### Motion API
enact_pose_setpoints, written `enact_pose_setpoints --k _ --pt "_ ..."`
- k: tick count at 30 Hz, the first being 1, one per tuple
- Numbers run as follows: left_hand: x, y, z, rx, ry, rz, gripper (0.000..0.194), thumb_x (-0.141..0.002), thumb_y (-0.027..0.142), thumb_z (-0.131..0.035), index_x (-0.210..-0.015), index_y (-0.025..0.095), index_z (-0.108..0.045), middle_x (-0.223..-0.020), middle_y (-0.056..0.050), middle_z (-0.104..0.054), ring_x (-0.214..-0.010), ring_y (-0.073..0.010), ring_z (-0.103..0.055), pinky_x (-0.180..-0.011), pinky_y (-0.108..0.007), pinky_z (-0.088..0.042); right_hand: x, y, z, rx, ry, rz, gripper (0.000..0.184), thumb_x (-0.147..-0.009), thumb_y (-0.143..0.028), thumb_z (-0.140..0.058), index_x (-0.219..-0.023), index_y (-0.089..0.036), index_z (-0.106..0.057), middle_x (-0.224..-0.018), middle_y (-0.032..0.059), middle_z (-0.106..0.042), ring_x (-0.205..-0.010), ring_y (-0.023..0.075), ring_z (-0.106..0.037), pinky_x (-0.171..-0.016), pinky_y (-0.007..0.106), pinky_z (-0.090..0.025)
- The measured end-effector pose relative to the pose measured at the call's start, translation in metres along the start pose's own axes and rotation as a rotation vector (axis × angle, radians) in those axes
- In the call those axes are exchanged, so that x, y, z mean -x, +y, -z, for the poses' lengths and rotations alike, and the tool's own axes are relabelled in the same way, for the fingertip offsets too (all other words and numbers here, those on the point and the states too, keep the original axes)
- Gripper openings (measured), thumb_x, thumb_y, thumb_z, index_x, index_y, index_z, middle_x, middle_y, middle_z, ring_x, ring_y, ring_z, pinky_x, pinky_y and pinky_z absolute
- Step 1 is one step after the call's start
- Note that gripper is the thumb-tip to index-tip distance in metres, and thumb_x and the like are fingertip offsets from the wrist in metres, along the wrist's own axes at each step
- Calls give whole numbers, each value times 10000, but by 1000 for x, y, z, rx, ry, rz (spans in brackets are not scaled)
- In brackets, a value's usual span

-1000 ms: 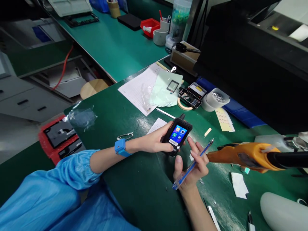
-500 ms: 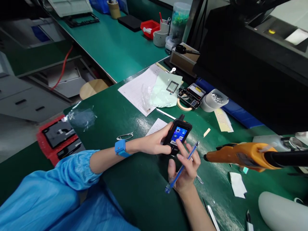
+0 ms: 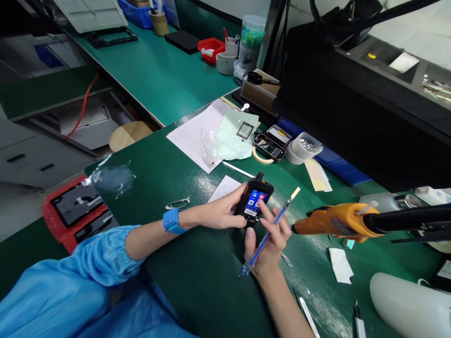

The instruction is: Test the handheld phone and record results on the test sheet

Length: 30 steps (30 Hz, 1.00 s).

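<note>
My left hand (image 3: 225,212) is wrapped round a black handheld radio (image 3: 249,209), its short antenna pointing away from me. The radio's small screen (image 3: 255,201) is lit blue with icons, one of them red. A blue pen (image 3: 265,240) lies slantwise in my right hand (image 3: 268,249), between the fingers. My right index fingertip is at the screen; whether it presses the glass I cannot tell. A blue band (image 3: 172,220) circles my left wrist. Beyond the radio lie a white slip of paper (image 3: 224,188) and a thin white stick (image 3: 238,169).
An orange electric screwdriver (image 3: 331,222) juts in from the right. Past the radio are an opened device (image 3: 269,144), a roll of tape (image 3: 261,157) and a white cup of screws (image 3: 303,147). A red tray (image 3: 66,225) with dark panels sits at the left edge.
My right index finger has moved up the screen, and the icons shown differ, with a red one now at the right. My left hand still holds the radio; the view has shifted slightly.
</note>
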<state>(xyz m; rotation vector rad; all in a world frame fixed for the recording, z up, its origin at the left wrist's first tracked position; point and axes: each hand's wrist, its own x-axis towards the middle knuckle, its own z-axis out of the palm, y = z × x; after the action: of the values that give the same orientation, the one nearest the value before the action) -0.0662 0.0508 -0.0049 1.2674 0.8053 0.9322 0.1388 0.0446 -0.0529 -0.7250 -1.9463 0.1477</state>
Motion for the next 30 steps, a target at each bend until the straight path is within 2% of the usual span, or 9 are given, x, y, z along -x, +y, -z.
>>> enact_pose_setpoints --k 3,5,11,14,17,20,23,27,30 --pt "-1 1 0 12 -9 3 1050 -811 232 -722 -1772 184 -304 -1418 -147 -718 -1236 -301 -704 -1047 -422 -595 -1 -4 1 -20 -57 26 403 -985 -79 -647 -1321 -278 -546 -1432 72 -831 -1393 244 -644 -1202 481 -494" --pt "-1 1 0 17 2 5 1057 -792 214 -718 -1769 190 -315 -1427 -141 -712 -1273 -308 -696 -1088 -432 -578 -2 -5 1 -47 -44 50 397 -975 -62 -638 -1292 -283 -548 -1407 61 -841 -1374 233 -655 -1195 462 -496" --pt "-1 1 -1 35 23 58 1070 -801 234 -703 -1784 190 -283 -1398 -128 -707 -1186 -280 -686 -960 -368 -572 -5 -1 -1 -18 36 -6 454 -969 -37 -658 -1333 -276 -531 -1445 74 -815 -1345 229 -642 -1155 446 -518" --pt "-1 2 -1 45 19 48 1044 -806 235 -706 -1775 204 -319 -1407 -121 -709 -1189 -275 -684 -952 -354 -565 -4 0 -1 11 -7 -15 462 -988 -66 -658 -1367 -290 -516 -1435 72 -821 -1331 253 -641 -1114 472 -540" --pt "-2 2 -1 45 24 28 1044 -795 222 -712 -1769 200 -338 -1405 -125 -718 -1222 -290 -683 -996 -377 -568 -3 -1 0 37 -42 16 406 -1005 -113 -654 -1350 -289 -532 -1381 64 -844 -1304 267 -661 -1137 500 -511" --pt "-2 1 -1 66 33 37 1046 -807 223 -713 -1776 203 -323 -1390 -123 -730 -1226 -292 -697 -994 -381 -580 -3 -1 0 110 12 -16 362 -1012 -161 -675 -1335 -277 -562 -1375 77 -839 -1305 281 -650 -1151 508 -468" --pt "-2 0 -1 95 42 49 1017 -828 217 -726 -1769 220 -338 -1370 -117 -741 -1243 -294 -706 -980 -374 -597 -3 1 0 123 71 -84 371 -1007 -174 -687 -1339 -284 -562 -1404 91 -817 -1315 293 -636 -1128 526 -480" --pt "-2 0 -1 78 57 39 1016 -804 203 -732 -1753 219 -371 -1354 -102 -740 -1220 -281 -701 -937 -342 -591 -3 1 0 52 -9 -18 387 -1000 -137 -675 -1334 -286 -551 -1407 91 -821 -1310 267 -646 -1114 497 -531" --pt "-3 0 -1 55 34 50 1005 -809 231 -716 -1752 208 -369 -1346 -100 -738 -1150 -264 -704 -888 -328 -576 -3 -1 -1 -3 -7 -8 395 -995 -117 -665 -1336 -278 -548 -1450 103 -806 -1359 258 -634 -1146 484 -530"
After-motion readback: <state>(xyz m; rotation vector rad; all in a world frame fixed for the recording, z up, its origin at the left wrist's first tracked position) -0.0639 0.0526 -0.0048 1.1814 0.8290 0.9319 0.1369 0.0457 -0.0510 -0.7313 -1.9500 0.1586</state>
